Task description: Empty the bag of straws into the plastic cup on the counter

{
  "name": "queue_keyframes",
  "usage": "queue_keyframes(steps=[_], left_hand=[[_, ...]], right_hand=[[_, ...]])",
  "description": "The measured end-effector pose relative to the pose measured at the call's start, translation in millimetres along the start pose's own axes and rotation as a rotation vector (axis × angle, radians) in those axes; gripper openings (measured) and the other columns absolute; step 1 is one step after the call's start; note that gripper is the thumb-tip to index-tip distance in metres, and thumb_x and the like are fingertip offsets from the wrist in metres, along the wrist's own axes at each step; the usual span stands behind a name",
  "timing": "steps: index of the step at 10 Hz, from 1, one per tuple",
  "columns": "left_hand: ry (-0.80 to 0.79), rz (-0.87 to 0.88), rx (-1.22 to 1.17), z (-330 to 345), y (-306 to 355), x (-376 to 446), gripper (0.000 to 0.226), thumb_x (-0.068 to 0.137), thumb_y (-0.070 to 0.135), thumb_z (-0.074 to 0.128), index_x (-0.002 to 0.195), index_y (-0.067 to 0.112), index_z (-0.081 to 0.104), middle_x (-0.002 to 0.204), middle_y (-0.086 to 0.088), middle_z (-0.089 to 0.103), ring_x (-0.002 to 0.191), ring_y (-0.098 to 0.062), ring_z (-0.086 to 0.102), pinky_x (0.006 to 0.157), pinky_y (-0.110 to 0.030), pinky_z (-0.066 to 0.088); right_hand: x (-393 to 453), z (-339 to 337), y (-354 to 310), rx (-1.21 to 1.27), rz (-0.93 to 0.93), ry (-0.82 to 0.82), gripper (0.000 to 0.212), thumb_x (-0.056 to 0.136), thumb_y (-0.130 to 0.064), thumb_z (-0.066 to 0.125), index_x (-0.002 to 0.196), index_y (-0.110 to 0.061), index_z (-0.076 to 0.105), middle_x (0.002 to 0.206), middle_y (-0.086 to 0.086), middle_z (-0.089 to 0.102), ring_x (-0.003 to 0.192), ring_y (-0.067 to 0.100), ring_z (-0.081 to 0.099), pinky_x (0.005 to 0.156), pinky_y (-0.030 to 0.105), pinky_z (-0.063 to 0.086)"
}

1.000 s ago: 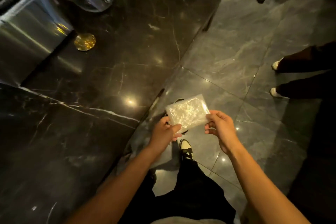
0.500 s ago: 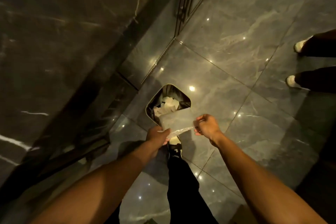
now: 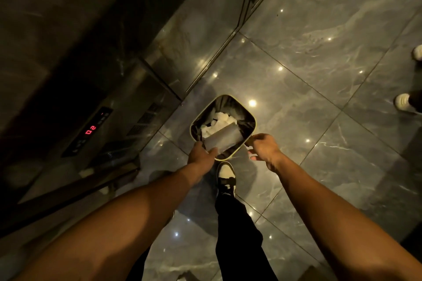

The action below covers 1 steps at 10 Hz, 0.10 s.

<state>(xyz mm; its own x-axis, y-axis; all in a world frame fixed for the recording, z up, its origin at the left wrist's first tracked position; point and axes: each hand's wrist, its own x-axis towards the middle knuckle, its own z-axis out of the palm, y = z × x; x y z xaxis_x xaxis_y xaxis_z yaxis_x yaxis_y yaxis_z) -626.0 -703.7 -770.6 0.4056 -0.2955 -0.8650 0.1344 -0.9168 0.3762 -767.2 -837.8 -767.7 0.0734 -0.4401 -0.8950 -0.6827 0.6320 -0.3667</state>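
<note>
1 flat clear plastic bag [image 3: 222, 141] is pinched by its lower corner in the left hand [image 3: 201, 155], hanging right over 1 rounded-square bin with a pale rim [image 3: 254, 118], crumpled white paper inside. The right hand [image 3: 262, 147] sits just beside the bag, fingers loosely spread, holding nothing. 1 black-and-white sneaker [image 3: 226, 177] sits below both hands on the grey marble floor [image 3: 319, 64].

Grey veined marble floor [image 3: 319, 75], black-and-cream sneaker [image 3: 225, 175], red display digits [image 3: 90, 130], black trousers [image 3: 237, 230]
</note>
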Motion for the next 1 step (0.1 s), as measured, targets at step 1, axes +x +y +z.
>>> queue_keyframes(steps=[1], left_hand=[[-0.001,0.054,0.045,-10.0,7.6,-20.6,0.049,0.098,0.027,0.065,0.138,0.002,0.053,0.138,-0.017,0.061,0.127,-0.034,0.059,0.101,-0.036,0.048]], right_hand=[[-16.9,1.5,-5.8,-0.153,-0.061,0.004,0.006,0.096,-0.008,0.063,0.099,-0.011,0.068,0.101,0.014,0.07,0.09,0.028,0.064,0.077,0.039,0.052]])
